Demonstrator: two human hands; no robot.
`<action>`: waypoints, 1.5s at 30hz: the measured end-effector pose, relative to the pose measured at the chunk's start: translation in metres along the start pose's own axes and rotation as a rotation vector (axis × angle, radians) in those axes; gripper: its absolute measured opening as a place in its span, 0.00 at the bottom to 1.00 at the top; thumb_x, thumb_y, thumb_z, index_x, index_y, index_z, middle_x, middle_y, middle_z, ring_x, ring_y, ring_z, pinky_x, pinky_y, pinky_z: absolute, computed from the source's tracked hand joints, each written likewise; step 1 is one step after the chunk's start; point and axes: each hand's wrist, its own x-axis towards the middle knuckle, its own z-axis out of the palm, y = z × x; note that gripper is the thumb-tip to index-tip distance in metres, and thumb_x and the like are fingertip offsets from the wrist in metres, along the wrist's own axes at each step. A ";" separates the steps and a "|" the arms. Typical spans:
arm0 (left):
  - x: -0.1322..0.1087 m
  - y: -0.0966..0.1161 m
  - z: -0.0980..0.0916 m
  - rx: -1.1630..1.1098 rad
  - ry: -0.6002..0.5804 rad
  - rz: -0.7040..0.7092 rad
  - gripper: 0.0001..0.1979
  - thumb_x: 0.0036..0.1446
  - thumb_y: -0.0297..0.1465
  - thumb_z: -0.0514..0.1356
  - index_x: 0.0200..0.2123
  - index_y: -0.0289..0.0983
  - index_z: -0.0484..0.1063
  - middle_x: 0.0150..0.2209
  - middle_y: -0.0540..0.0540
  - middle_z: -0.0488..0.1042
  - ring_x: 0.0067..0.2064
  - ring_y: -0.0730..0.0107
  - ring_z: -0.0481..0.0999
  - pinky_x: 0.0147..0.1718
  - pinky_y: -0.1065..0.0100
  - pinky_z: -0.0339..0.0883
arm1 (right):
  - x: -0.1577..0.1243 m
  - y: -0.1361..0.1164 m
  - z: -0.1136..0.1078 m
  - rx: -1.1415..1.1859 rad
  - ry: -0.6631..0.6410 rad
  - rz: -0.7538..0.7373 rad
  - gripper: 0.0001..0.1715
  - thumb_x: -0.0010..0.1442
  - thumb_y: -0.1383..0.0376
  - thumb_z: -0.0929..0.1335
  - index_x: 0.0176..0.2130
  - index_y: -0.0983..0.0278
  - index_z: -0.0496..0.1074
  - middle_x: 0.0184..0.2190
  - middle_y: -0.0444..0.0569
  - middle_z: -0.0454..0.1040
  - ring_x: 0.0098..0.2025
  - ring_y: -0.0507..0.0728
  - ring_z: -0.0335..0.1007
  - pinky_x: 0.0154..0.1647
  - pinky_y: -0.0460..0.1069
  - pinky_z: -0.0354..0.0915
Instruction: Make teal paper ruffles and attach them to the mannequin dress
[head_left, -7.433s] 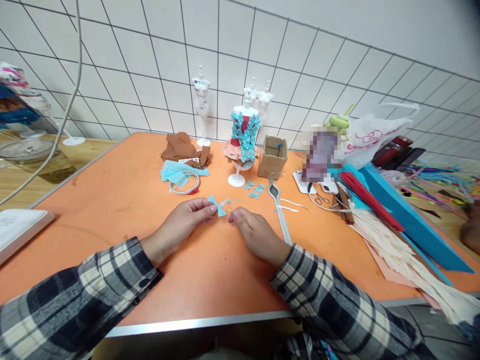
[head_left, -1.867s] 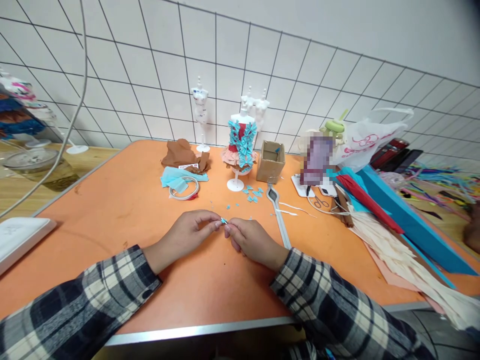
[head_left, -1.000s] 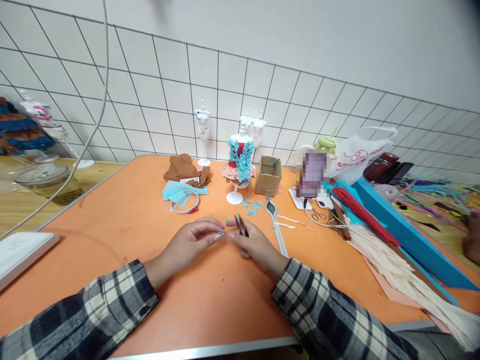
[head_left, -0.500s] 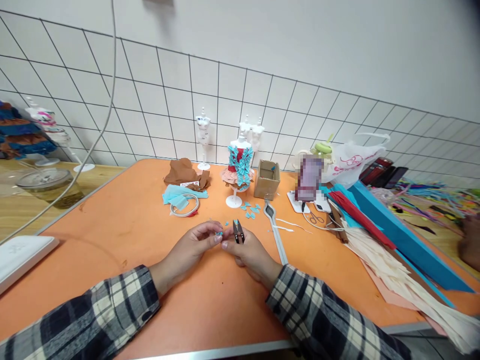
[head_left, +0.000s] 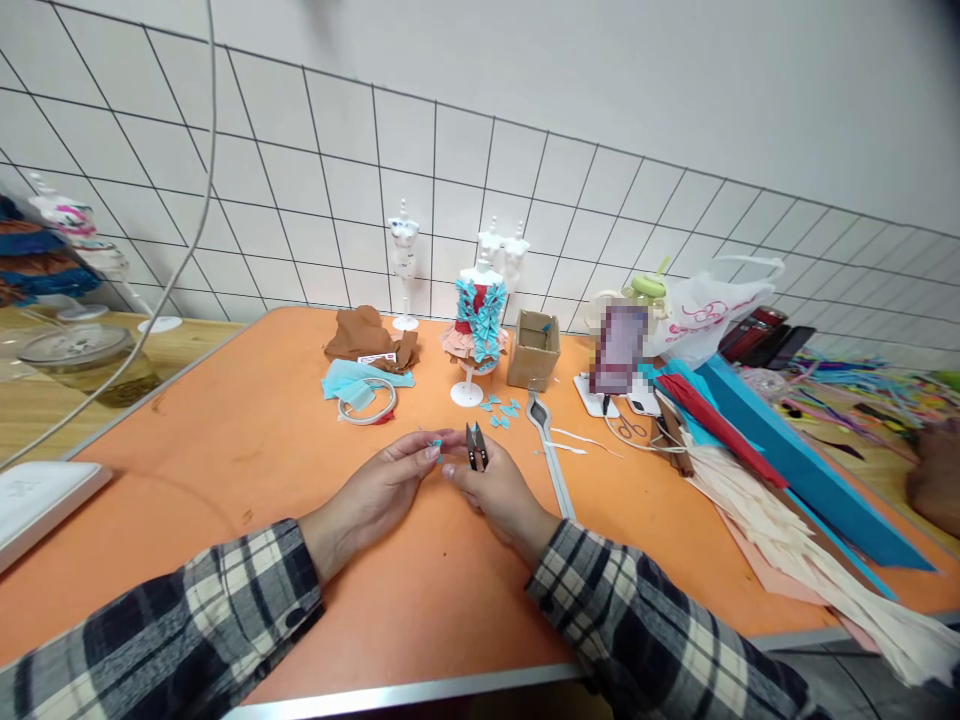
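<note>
My left hand (head_left: 390,478) pinches a small turquoise paper bow (head_left: 435,446) between thumb and fingertips, above the orange table (head_left: 360,610). Close beside it, my right hand (head_left: 496,492) is closed around black thread snips (head_left: 477,448), whose blades point up and away from me. Just beyond my hands, several small turquoise bows (head_left: 499,410) lie loose on the tabletop. Behind them stands a miniature dress form (head_left: 481,310) on a white base, dressed in a red bodice, turquoise bows and a ruffled pink skirt.
Brown paper (head_left: 361,333), turquoise paper (head_left: 360,376) and a coiled cable (head_left: 366,402) lie at left. A cardboard box (head_left: 533,352), grey zipper (head_left: 553,460) and scissors (head_left: 631,428) sit at right, near a phone (head_left: 619,350). Cream paper strips (head_left: 757,520) spread rightward. Another person's hand (head_left: 934,480) shows far right.
My hands stay close together over the table. The right thumb has drawn slightly back from the left fingertips, and the view has tilted a little downward.
</note>
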 end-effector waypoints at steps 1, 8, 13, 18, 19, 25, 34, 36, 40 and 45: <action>0.001 0.000 0.000 -0.007 0.003 0.007 0.11 0.48 0.33 0.70 0.36 0.38 0.78 0.45 0.44 0.80 0.50 0.61 0.75 0.53 0.60 0.66 | 0.001 0.000 0.001 0.037 0.004 -0.002 0.24 0.49 0.60 0.73 0.46 0.61 0.69 0.41 0.46 0.73 0.18 0.44 0.52 0.16 0.43 0.48; 0.003 0.000 -0.008 -0.001 0.063 -0.019 0.09 0.51 0.34 0.68 0.34 0.37 0.75 0.40 0.44 0.78 0.47 0.65 0.76 0.54 0.63 0.65 | 0.002 0.001 -0.004 0.169 0.042 0.069 0.21 0.46 0.59 0.74 0.40 0.63 0.71 0.25 0.38 0.67 0.15 0.42 0.47 0.13 0.43 0.41; -0.001 0.008 -0.013 0.505 0.065 0.169 0.14 0.52 0.36 0.66 0.41 0.38 0.73 0.42 0.45 0.76 0.45 0.62 0.75 0.47 0.63 0.67 | 0.000 -0.005 -0.019 0.088 -0.036 0.156 0.21 0.47 0.63 0.73 0.42 0.63 0.70 0.24 0.36 0.64 0.15 0.42 0.42 0.14 0.42 0.37; -0.002 0.018 -0.012 1.207 -0.083 0.361 0.13 0.60 0.40 0.57 0.33 0.38 0.76 0.36 0.44 0.77 0.40 0.62 0.73 0.43 0.64 0.65 | 0.000 -0.007 -0.021 -0.086 -0.044 0.104 0.20 0.47 0.65 0.72 0.42 0.65 0.71 0.25 0.39 0.66 0.19 0.44 0.49 0.17 0.42 0.44; -0.001 0.018 -0.012 1.254 -0.093 0.364 0.14 0.60 0.40 0.56 0.32 0.37 0.75 0.35 0.44 0.77 0.39 0.63 0.73 0.42 0.65 0.65 | 0.000 -0.006 -0.021 -0.098 -0.067 0.104 0.19 0.47 0.65 0.72 0.41 0.65 0.71 0.25 0.39 0.66 0.19 0.44 0.49 0.17 0.42 0.45; 0.002 0.010 -0.016 1.174 -0.054 0.236 0.16 0.60 0.41 0.54 0.32 0.36 0.75 0.34 0.45 0.77 0.38 0.64 0.74 0.40 0.65 0.67 | 0.002 -0.002 -0.022 -0.100 -0.029 0.048 0.19 0.54 0.56 0.69 0.41 0.66 0.71 0.27 0.41 0.68 0.20 0.45 0.53 0.20 0.44 0.52; -0.001 0.013 -0.014 1.224 -0.166 0.318 0.13 0.60 0.38 0.56 0.35 0.37 0.77 0.37 0.44 0.78 0.41 0.63 0.76 0.45 0.64 0.67 | 0.007 0.008 -0.026 -0.324 0.017 -0.088 0.12 0.53 0.64 0.69 0.39 0.66 0.73 0.29 0.43 0.71 0.32 0.52 0.68 0.37 0.48 0.64; -0.003 0.015 -0.011 1.283 -0.184 0.354 0.12 0.59 0.38 0.58 0.37 0.39 0.78 0.39 0.44 0.79 0.43 0.62 0.75 0.47 0.63 0.65 | 0.007 0.008 -0.025 -0.358 0.003 -0.118 0.11 0.54 0.65 0.68 0.38 0.66 0.73 0.28 0.43 0.71 0.31 0.51 0.68 0.36 0.47 0.64; -0.003 0.015 -0.011 1.359 -0.099 0.366 0.12 0.57 0.39 0.59 0.37 0.40 0.79 0.39 0.44 0.80 0.44 0.59 0.75 0.49 0.58 0.63 | 0.006 0.007 -0.025 -0.366 0.004 -0.159 0.10 0.54 0.65 0.68 0.38 0.65 0.73 0.29 0.43 0.72 0.32 0.52 0.69 0.37 0.48 0.64; 0.002 0.010 -0.020 1.082 -0.046 0.138 0.15 0.55 0.42 0.59 0.34 0.37 0.77 0.36 0.44 0.80 0.40 0.60 0.77 0.41 0.63 0.68 | 0.008 0.004 -0.028 -0.349 0.106 -0.156 0.11 0.55 0.64 0.68 0.39 0.65 0.73 0.30 0.44 0.71 0.33 0.52 0.68 0.36 0.48 0.65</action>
